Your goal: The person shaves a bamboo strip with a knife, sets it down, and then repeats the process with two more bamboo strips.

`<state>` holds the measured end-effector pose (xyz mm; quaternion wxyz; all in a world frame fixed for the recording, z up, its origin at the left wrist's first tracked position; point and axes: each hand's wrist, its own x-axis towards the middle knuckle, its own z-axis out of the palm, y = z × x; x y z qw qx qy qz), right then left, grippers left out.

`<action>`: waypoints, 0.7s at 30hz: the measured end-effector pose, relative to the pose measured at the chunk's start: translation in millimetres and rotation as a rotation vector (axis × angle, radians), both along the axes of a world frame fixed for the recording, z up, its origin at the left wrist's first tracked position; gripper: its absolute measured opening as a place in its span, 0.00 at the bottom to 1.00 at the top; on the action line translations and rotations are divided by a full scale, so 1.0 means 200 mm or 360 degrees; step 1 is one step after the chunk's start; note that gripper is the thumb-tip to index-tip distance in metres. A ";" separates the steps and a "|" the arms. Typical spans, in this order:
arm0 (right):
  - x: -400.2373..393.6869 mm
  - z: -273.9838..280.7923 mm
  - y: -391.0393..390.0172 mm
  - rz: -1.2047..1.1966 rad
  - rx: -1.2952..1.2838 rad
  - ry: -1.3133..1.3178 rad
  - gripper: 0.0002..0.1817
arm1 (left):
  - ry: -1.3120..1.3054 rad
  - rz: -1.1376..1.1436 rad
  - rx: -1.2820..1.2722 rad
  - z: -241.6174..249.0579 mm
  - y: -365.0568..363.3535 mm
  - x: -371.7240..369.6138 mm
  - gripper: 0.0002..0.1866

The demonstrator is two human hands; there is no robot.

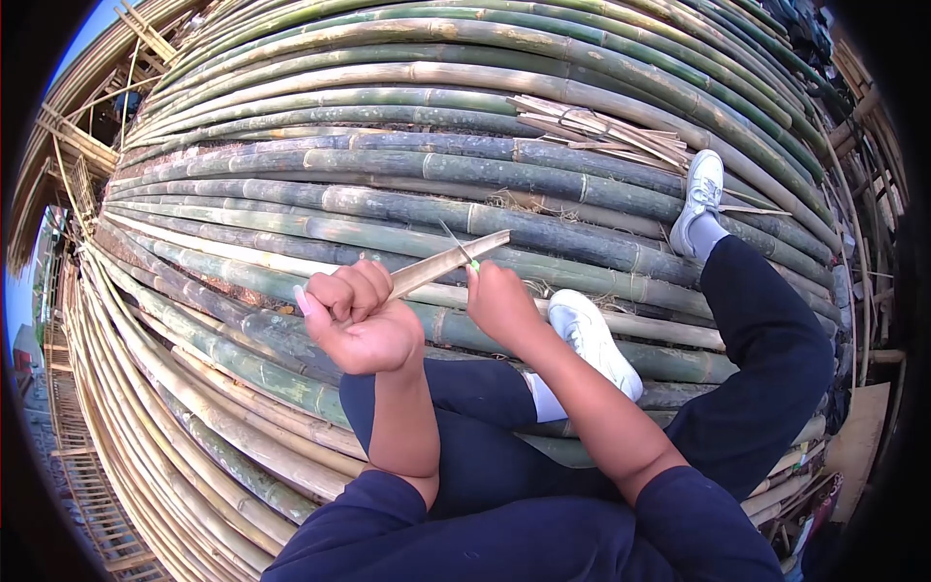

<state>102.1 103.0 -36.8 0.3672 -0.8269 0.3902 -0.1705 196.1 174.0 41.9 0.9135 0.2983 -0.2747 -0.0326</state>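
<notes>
My left hand (364, 315) is closed around one end of a split bamboo strip (427, 272), palm turned up, thumb pointing left. The strip slants up to the right, its pale inner face showing. My right hand (501, 303) grips a small knife (453, 239) by its green handle, most of which the fingers hide. The thin blade crosses the strip near its far end and points up and left. Both hands are above my bent legs, over the bamboo poles (388, 201).
A bundle of thin bamboo splints (606, 133) lies on the poles ahead. My white shoes (587, 339) rest on the poles at right. Thinner pale bamboo poles (194, 417) run along the left. Bamboo racks (92, 145) stand at far left, and a flat board (861, 446) at far right.
</notes>
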 end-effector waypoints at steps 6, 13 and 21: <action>-0.07 0.19 0.02 0.0122 0.0024 -0.0120 0.19 | -0.0165 -0.0321 0.0023 -0.01 0.01 0.00 0.23; -0.07 0.07 -0.06 -0.0030 0.0003 -0.0047 0.18 | -0.0147 -0.0283 0.0006 -0.01 0.00 0.02 0.22; 0.00 0.01 -0.06 -0.0028 0.0024 -0.0181 0.17 | 0.0046 -0.0133 -0.0028 0.00 0.01 0.08 0.22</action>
